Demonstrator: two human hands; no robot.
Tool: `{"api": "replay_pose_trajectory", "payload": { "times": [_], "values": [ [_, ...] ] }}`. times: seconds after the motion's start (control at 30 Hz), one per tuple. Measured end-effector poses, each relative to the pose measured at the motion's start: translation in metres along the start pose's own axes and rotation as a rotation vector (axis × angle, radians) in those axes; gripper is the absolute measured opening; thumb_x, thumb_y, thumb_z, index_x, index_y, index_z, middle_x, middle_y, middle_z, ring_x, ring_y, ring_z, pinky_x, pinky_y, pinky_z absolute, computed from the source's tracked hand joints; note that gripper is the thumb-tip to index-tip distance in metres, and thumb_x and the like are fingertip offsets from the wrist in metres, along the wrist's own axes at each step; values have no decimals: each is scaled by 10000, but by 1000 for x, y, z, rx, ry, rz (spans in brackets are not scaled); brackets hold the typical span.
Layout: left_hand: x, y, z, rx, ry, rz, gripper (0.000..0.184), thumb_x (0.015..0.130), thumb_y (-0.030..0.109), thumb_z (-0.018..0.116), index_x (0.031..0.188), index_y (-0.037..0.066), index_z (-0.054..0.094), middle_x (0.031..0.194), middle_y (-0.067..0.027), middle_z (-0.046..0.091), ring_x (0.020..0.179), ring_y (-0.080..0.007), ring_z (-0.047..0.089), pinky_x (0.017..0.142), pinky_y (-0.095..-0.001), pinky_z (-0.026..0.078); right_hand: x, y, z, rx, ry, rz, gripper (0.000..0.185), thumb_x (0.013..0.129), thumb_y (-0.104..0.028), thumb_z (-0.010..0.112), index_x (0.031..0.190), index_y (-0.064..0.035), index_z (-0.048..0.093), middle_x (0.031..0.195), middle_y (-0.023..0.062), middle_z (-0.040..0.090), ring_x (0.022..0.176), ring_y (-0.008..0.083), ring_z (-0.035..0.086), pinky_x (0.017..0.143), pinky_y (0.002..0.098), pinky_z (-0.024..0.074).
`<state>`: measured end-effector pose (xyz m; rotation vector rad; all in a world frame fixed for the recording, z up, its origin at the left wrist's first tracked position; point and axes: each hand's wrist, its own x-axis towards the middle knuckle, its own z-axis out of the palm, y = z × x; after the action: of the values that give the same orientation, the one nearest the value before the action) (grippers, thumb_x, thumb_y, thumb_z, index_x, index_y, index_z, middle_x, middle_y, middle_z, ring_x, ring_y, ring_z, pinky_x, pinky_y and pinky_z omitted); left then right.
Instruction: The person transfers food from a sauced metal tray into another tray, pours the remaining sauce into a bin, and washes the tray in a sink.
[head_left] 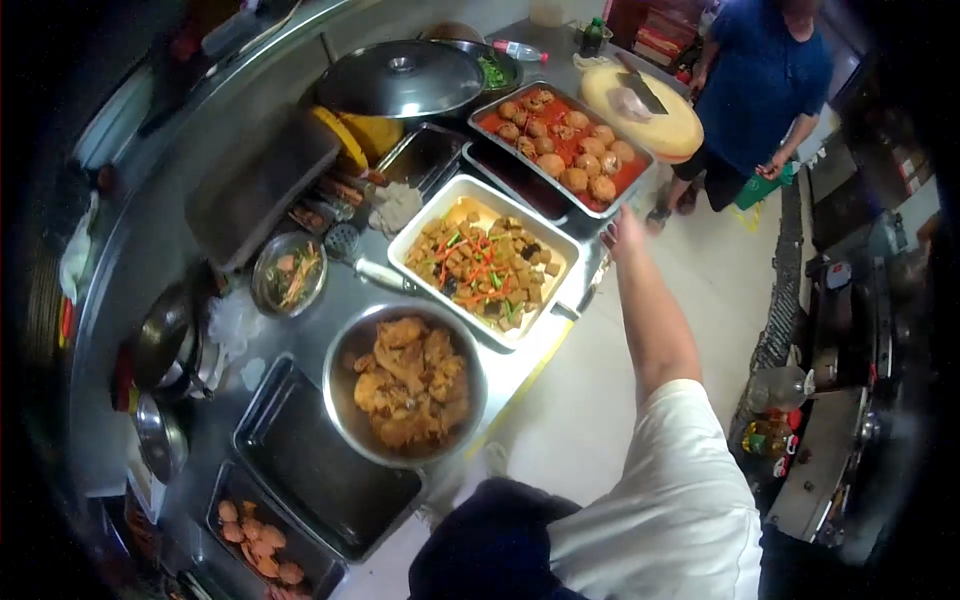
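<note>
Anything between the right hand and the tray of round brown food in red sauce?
Nothing visible. The right hand is right at the tray's near corner; contact is unclear. The white tray sits to one side, out of the way.

Tray [630,190] before board [675,132] (knife [642,92] on it); bowl [345,412] nearer.

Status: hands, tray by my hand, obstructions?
Right hand by corner of metal tray, grip unclear. Left hand not in view. Tray holds round brown food. Chopping board close beside.
</note>
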<state>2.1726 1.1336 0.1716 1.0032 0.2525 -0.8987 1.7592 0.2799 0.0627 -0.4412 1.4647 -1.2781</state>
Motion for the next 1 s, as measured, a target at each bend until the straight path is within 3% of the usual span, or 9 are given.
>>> {"api": "replay_pose_trajectory", "payload": {
  "times": [0.07, 0.27, 0.4, 0.47, 0.53, 0.63, 0.7, 0.9, 1.0],
  "values": [
    [-21, 24, -2, 10, 273, -324, 306, 881, 314, 522, 1031, 62, 610, 913, -91, 650, 725, -209, 611, 543, -348, 503, 5, -5, 12, 26, -35, 78, 412, 839, -463, 564, 981, -77, 539, 813, 57, 527, 482, 197, 482, 359, 323, 358],
    [-9, -2, 7, 33, 625, 103, 294, 887, 271, 530, 1058, 43, 604, 950, -105, 656, 725, -216, 616, 566, -309, 530, 11, 13, 0, 269, -147, 112, 568, 870, -592, 436, 1060, -60, 490, 932, 79, 579, 714, 181, 561, 516, 277, 455],
    [38, -11, 68, -62, -435, -253, 329, 861, 309, 540, 1055, 46, 572, 999, -109, 613, 899, -232, 579, 755, -364, 513, 12, 44, -44, 256, -74, 6, 498, 907, -524, 414, 1012, -45, 500, 863, 86, 593, 663, 155, 546, 518, 254, 447],
    [46, -33, 110, 374, 542, 67, 261, 850, 336, 588, 1045, 162, 574, 996, 20, 638, 856, -140, 603, 702, -318, 545, 1, 70, -78, 175, 31, -61, 457, 913, -483, 429, 971, -38, 515, 784, 82, 587, 593, 140, 526, 498, 250, 437],
    [54, -52, 123, 258, 420, 35, 197, 894, 276, 524, 1031, 158, 603, 925, -1, 667, 747, -138, 629, 641, -335, 534, -12, 102, -129, 70, -61, -90, 366, 914, -392, 461, 885, -34, 531, 677, 62, 556, 518, 126, 488, 469, 247, 416],
    [58, -75, 115, 322, 315, -91, 170, 886, 239, 530, 1005, 139, 598, 772, -6, 650, 592, -119, 602, 490, -265, 491, -63, 181, -210, -427, -7, -262, 286, 934, -308, 461, 766, -83, 515, 565, -11, 450, 458, 83, 418, 391, 229, 330],
    [59, -99, 113, 420, 337, -157, 115, 875, 173, 528, 959, 120, 586, 624, -8, 587, 450, -101, 517, 362, -226, 409, -106, 226, -282, -1014, -233, -214, 204, 879, -237, 541, 824, -45, 584, 653, 66, 590, 579, 149, 558, 515, 301, 459],
    [47, -149, 96, 845, -94, -265, 87, 811, 28, 503, 817, 47, 588, 695, -57, 573, 566, -153, 533, 486, -296, 465, -237, 260, -422, -2098, -1351, 291, 527, 822, -503, 531, 1202, -138, 555, 1208, 129, 563, 1156, 317, 493, 968, 440, 393],
    [54, -164, 73, 1016, -159, -286, 67, 815, 47, 536, 837, 44, 599, 738, -62, 599, 622, -151, 564, 570, -295, 486, -269, 237, -413, -1927, -1028, 317, 504, 796, -439, 597, 1193, -131, 564, 1067, 124, 640, 1047, 299, 575, 914, 391, 446]
  ]
}}
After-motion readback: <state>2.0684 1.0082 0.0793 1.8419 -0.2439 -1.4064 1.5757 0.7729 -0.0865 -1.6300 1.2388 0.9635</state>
